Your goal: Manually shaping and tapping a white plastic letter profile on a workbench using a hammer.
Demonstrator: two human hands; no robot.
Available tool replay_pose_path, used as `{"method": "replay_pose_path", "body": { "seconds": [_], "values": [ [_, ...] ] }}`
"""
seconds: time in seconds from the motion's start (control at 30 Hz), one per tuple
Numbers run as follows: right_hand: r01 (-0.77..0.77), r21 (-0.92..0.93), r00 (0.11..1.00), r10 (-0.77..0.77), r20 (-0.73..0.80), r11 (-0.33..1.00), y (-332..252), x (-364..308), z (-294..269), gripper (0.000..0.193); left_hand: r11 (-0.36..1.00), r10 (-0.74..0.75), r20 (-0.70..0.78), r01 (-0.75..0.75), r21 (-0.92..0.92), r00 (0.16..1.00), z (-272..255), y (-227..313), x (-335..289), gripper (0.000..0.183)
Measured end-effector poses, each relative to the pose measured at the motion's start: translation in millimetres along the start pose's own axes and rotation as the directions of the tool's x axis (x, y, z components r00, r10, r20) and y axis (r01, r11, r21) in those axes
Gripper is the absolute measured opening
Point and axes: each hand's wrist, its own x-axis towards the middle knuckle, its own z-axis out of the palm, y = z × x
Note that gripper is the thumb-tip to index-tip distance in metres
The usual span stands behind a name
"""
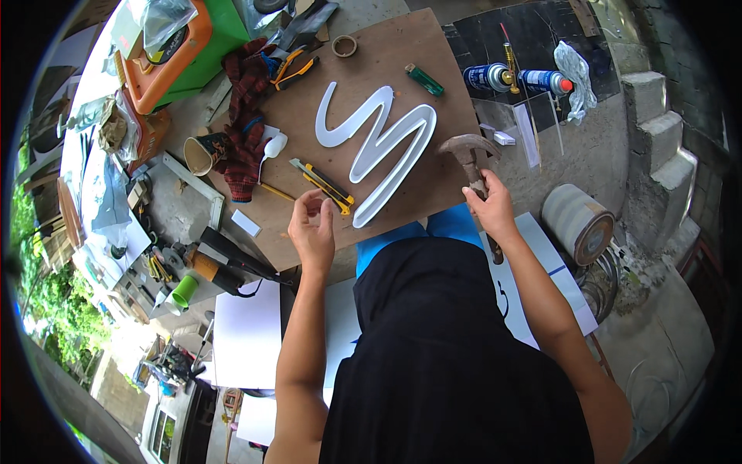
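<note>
A white zigzag-shaped channel piece point(384, 142) lies on a brown wooden board point(402, 54). My right hand point(490, 207) grips the handle of a rusty claw hammer point(468, 156), its head raised over the board's right edge. My left hand point(312, 229) hovers over the board's near edge, fingers pinched together, perhaps on something tiny; I cannot tell. A yellow utility knife point(325, 185) lies just beyond that hand.
Red work gloves point(246, 116), a white spoon point(271, 151), a paper cup point(202, 153), pliers point(292, 68), a tape roll point(345, 46) and a green lighter point(424, 79) lie around. Two spray cans point(516, 77) rest at right, a heat gun point(224, 267) at left.
</note>
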Motion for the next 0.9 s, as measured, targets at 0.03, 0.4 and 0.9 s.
{"method": "replay_pose_path", "body": {
  "seconds": [0.03, 0.4, 0.9],
  "values": [
    [0.009, -0.005, 1.000, -0.009, 0.010, 1.000, 2.0, 2.2, 0.2, 0.040, 0.996, -0.091, -0.025, 0.092, 0.016, 0.995, -6.8, -9.2, -10.0, 0.023],
    [0.082, -0.257, 0.996, -0.088, -0.009, 0.963, 3.6, 19.2, -1.7, 0.038, 0.970, -0.166, -0.283, 0.208, 0.126, 0.945, -31.1, -88.6, -2.3, 0.018],
    [0.333, -0.561, 0.925, -0.379, 0.037, 0.758, 19.6, 38.7, -7.7, 0.047, 0.975, -0.067, -0.401, 0.145, 0.167, 0.914, -32.7, -112.5, -69.6, 0.034]
  ]
}}
